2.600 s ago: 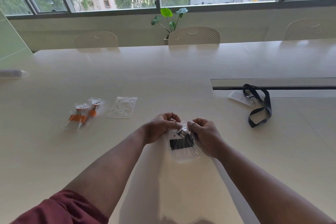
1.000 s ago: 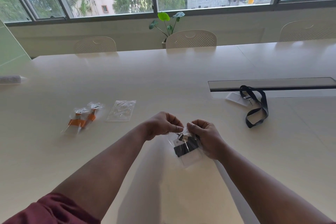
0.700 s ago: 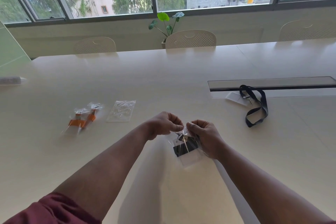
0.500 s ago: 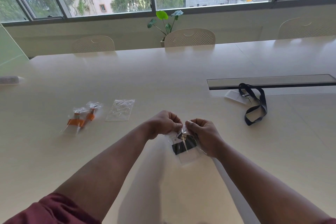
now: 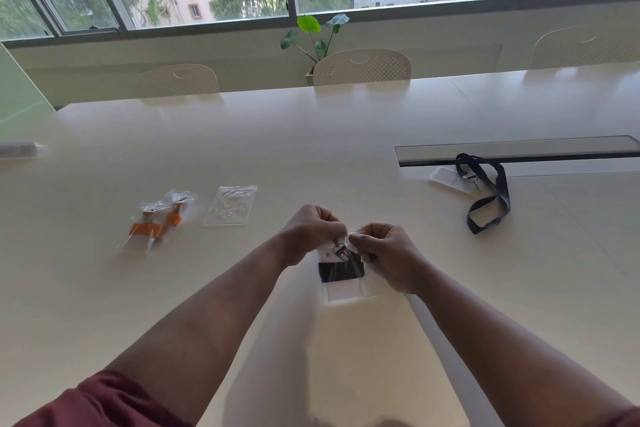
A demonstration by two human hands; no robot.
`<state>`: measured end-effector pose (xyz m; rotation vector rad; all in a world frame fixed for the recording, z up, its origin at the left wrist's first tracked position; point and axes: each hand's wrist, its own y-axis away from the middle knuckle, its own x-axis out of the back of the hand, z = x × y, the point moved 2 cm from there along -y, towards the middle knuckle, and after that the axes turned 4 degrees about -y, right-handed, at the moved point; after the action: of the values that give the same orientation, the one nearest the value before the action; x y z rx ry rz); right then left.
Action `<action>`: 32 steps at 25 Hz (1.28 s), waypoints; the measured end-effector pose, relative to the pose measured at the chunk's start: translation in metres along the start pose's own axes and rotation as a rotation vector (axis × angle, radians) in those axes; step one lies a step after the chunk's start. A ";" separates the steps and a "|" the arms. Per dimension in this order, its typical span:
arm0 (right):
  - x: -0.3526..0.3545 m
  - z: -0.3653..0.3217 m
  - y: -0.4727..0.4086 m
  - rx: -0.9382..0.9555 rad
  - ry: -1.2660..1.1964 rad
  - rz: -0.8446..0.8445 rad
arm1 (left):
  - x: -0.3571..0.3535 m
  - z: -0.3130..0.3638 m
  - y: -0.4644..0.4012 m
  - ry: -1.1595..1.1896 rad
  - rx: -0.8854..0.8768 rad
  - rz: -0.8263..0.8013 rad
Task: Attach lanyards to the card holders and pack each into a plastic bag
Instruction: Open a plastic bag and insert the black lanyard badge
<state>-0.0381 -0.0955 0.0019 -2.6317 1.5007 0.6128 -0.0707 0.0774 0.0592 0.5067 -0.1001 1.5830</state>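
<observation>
A clear plastic bag (image 5: 344, 276) hangs upright over the near centre of the cream table (image 5: 311, 135), its long axis running away from the viewer and its mouth at the far, upper end. The left hand (image 5: 310, 236) and the right hand (image 5: 389, 255) each pinch one side of that mouth with curled fingers, knuckles nearly touching. Inside the bag lie a folded black lanyard (image 5: 341, 271), seen as a dark band across the bag's width, a metal clip (image 5: 341, 251) just beneath the mouth, and a pale card holder (image 5: 346, 289) filling the lower part; the bag's lower edge hangs just above or on the tabletop, which of the two cannot be told. To the left, well apart, lie two packed bags with orange lanyards (image 5: 156, 222), and just beside them an empty clear bag (image 5: 230, 206), flat, with its long axis also pointing away. To the right, near a long cable slot (image 5: 519, 151), a loose black lanyard (image 5: 488, 194) loops beside an unpacked card holder (image 5: 448, 178). Bare tabletop surrounds the hands on every side. Chairs (image 5: 362, 68) and a potted plant (image 5: 317, 36) stand beyond the far edge.
</observation>
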 end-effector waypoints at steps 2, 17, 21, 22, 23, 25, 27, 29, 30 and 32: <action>0.002 0.001 -0.001 -0.011 -0.010 -0.012 | -0.003 0.000 0.002 0.057 -0.024 0.018; 0.002 -0.005 0.001 -0.010 -0.116 -0.006 | -0.004 -0.005 0.001 0.082 -0.098 -0.067; -0.001 -0.006 0.003 -0.021 -0.138 0.042 | -0.003 -0.006 0.001 0.036 -0.077 -0.115; -0.002 -0.006 0.003 -0.023 -0.144 0.050 | -0.003 -0.006 0.001 0.022 -0.072 -0.118; -0.002 -0.006 0.003 -0.024 -0.151 0.058 | -0.003 -0.006 0.001 0.009 -0.068 -0.116; -0.003 -0.006 0.003 -0.023 -0.156 0.066 | -0.003 -0.007 0.001 -0.015 -0.066 -0.102; -0.002 -0.006 0.003 -0.018 -0.140 0.066 | -0.003 -0.007 0.001 -0.057 -0.091 -0.091; -0.002 -0.006 0.003 -0.015 -0.115 0.063 | -0.004 -0.005 0.002 -0.138 -0.123 -0.089; -0.001 -0.006 0.003 -0.015 -0.106 0.063 | -0.005 -0.004 0.002 -0.169 -0.128 -0.088; -0.002 -0.005 0.002 -0.015 -0.103 0.062 | -0.005 -0.001 0.001 -0.200 -0.120 -0.087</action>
<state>-0.0391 -0.0966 0.0077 -2.5299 1.5593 0.7552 -0.0718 0.0733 0.0567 0.5672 -0.3190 1.4294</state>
